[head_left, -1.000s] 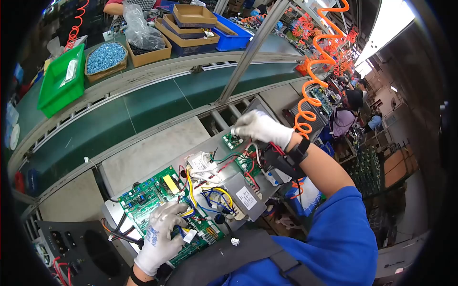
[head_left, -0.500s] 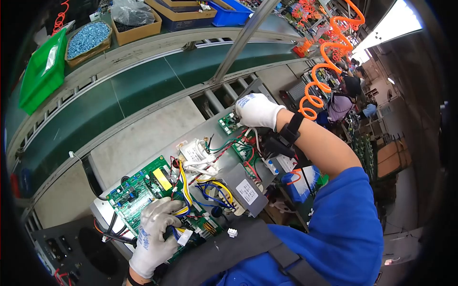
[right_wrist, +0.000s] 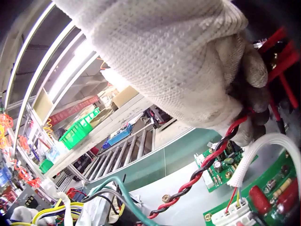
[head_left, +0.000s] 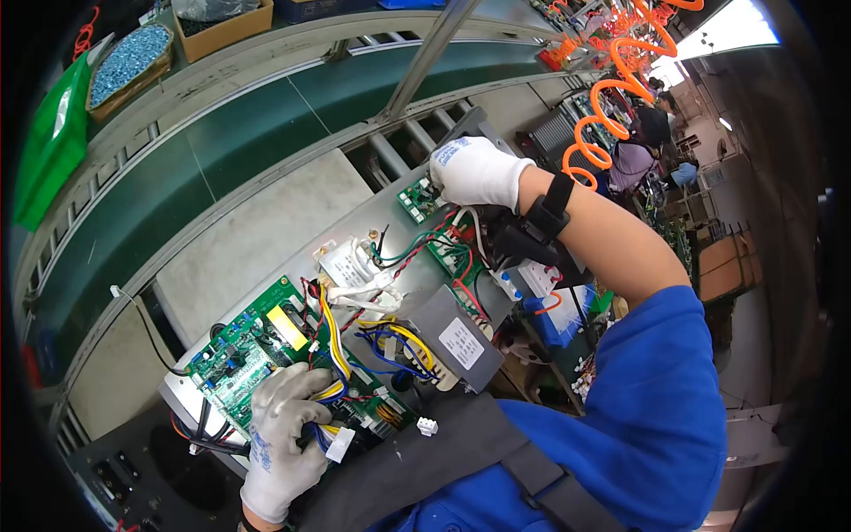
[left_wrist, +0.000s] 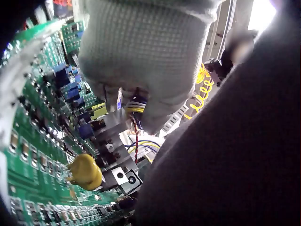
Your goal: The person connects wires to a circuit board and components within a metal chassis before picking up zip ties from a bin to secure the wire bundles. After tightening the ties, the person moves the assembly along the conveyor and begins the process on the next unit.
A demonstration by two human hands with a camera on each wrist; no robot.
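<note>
My gloved left hand curls round a bundle of yellow, white and blue wires over the large green circuit board; a white connector sticks out beside its fingers. In the left wrist view the wire bundle passes between the glove's fingers. At the far end of the metal plate, the gloved right hand is beside a small green board. The right wrist view shows this hand with curled fingers pinching a twisted red and black wire. Its fingertips are partly hidden.
A grey transformer box and a white-labelled component sit on the plate. Rollers lie beyond it. A black panel is at lower left, an orange coiled hose hangs at right, and a green bin stands upper left.
The right hand has moved down beside the small board, its fingers now hidden from the head view. The left hand keeps hold of the wires. The head view has shifted, moving the bins toward the upper left.
</note>
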